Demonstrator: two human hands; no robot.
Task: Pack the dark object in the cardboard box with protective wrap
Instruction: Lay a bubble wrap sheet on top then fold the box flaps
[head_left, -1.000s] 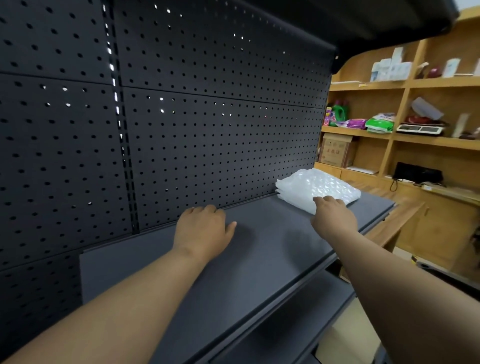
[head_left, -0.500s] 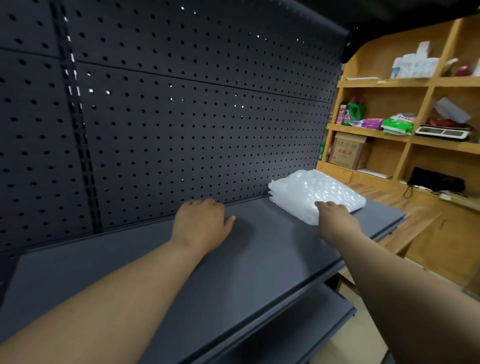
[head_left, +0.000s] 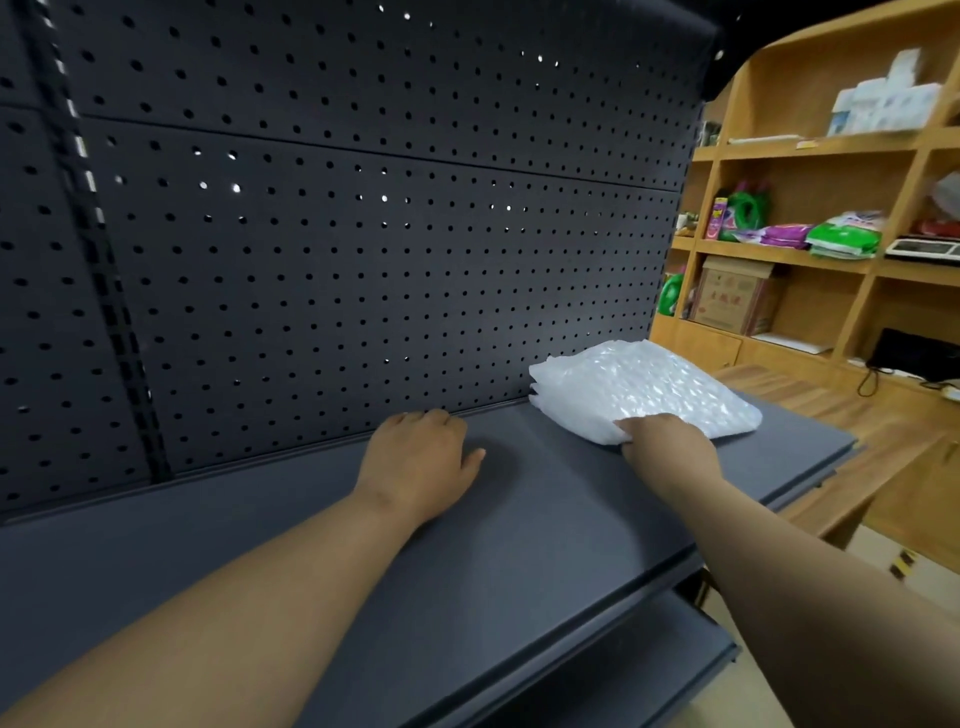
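A folded stack of white bubble wrap (head_left: 644, 392) lies at the right end of a dark grey metal shelf (head_left: 519, 519), against the pegboard. My right hand (head_left: 670, 447) rests on the stack's near edge, fingers curled over it and thumb under the front. My left hand (head_left: 421, 462) lies palm down on the bare shelf to the left, fingers bent, holding nothing. No dark object for packing is in view. No packing box stands on the shelf.
A black pegboard wall (head_left: 337, 249) backs the shelf, and a lower shelf (head_left: 623, 680) juts out beneath. To the right stand wooden shelves (head_left: 831, 260) with packets, bottles and a cardboard carton (head_left: 727, 299), above a wooden counter (head_left: 852, 415).
My right hand has slid from on top of the bubble wrap down to its near edge and closed around it. The view has shifted slightly. My left hand stays put.
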